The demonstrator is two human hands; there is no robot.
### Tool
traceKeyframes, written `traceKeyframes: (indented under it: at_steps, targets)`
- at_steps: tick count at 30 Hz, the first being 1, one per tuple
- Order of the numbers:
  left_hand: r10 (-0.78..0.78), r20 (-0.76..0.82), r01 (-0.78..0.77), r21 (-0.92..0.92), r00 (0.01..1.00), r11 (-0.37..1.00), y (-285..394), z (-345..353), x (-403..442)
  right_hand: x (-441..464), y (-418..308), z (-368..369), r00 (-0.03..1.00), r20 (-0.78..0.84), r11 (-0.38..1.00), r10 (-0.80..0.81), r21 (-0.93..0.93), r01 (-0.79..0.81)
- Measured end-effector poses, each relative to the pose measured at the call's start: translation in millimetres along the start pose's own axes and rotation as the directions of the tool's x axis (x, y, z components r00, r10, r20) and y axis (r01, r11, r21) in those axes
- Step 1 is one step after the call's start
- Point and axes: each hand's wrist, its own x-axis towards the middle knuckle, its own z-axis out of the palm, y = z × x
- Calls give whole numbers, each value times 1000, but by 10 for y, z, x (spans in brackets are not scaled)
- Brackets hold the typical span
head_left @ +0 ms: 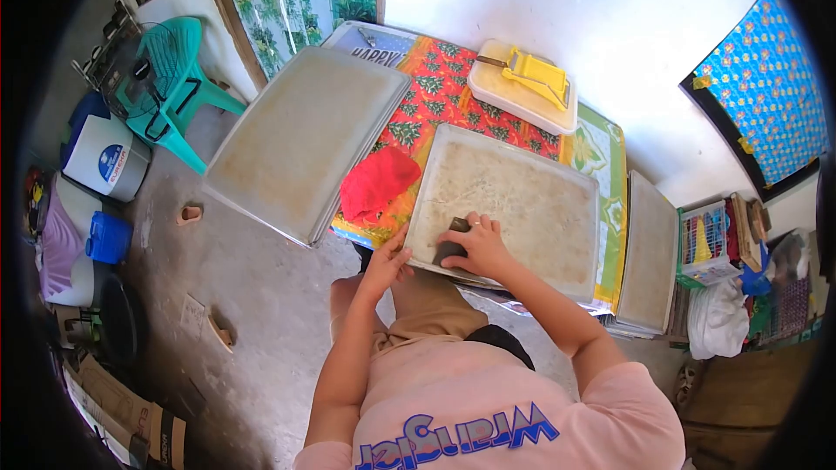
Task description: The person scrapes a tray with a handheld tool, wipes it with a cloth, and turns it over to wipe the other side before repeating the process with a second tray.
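Observation:
A worn, pale baking tray (522,183) lies on the table in front of me, its surface mottled with brownish marks. My left hand (387,263) grips its near left corner, thumb by the rim. My right hand (481,248) is closed on a dark, flat-sided block (451,248) and presses it to the tray near the front left edge; its exact kind is unclear. A crumpled red cloth (379,183) lies just left of the tray. Behind it, a white tub (522,91) with a tan surface bears a yellow plastic tool (535,77).
A stack of trays (305,135) overhangs the table's left side, and more trays (646,252) stand at the right. A Christmas-patterned cloth (435,78) covers part of the table. A green chair (178,87) and a blue container (109,237) are on the left.

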Motion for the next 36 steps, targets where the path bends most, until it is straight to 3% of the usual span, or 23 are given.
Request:
traceKeyframes:
  at_steps: [1,5,7,9,12,13,17,20,21,24,25,28,29,32,36]
  targets:
    - [4,-9,-4,-5,1000,1000,-16,3,2,-52,62,-47,997,59,999,40,22,-41]
    - [-16,10,16,-5,1000,1000,16,-9,-10,-354,600,-65,961,-63,959,271,106,-264]
    - [-7,6,7,-18,1000,1000,-48,-32,8,-509,927,-128,869,-149,878,472,171,-448]
    - [6,-3,-6,-11,1000,1000,-55,-28,16,-631,1107,-323,744,-233,775,627,82,-627]
    - [11,-11,-11,2,1000,1000,-106,-49,42,-768,1353,-418,566,-390,624,726,28,-781]
    - [5,-9,-5,9,1000,1000,-125,-66,47,-787,1374,-399,554,-384,606,739,19,-795]
    - [-15,-26,14,-16,1000,1000,-103,-51,51,-761,1100,-299,764,-316,775,563,-118,-620]
    - [-8,-21,7,-76,1000,997,-130,-39,65,-771,1235,-301,758,-345,784,554,-90,-614]
    - [2,-22,-4,-100,1000,995,-151,-36,76,-746,1275,-386,708,-360,744,608,-54,-666]
    - [12,-30,-14,-65,999,998,-131,-26,44,-722,1189,-314,747,-396,797,534,-58,-601]
    - [15,-34,-16,-36,999,999,-96,-19,37,-743,1081,-273,795,-311,812,521,-107,-574]
    - [41,-50,-42,-6,998,999,-98,-12,41,-805,1119,-230,831,-306,852,465,-101,-514]
    - [59,-46,-58,10,997,998,-99,-17,53,-788,1222,-287,790,-309,813,529,-81,-577]
    - [76,-54,-74,50,996,996,-119,-33,31,-765,1278,-215,799,-283,808,530,-118,-577]
    - [67,-67,-64,46,995,997,-121,-16,46,-788,800,-255,890,-227,894,395,-130,-429]
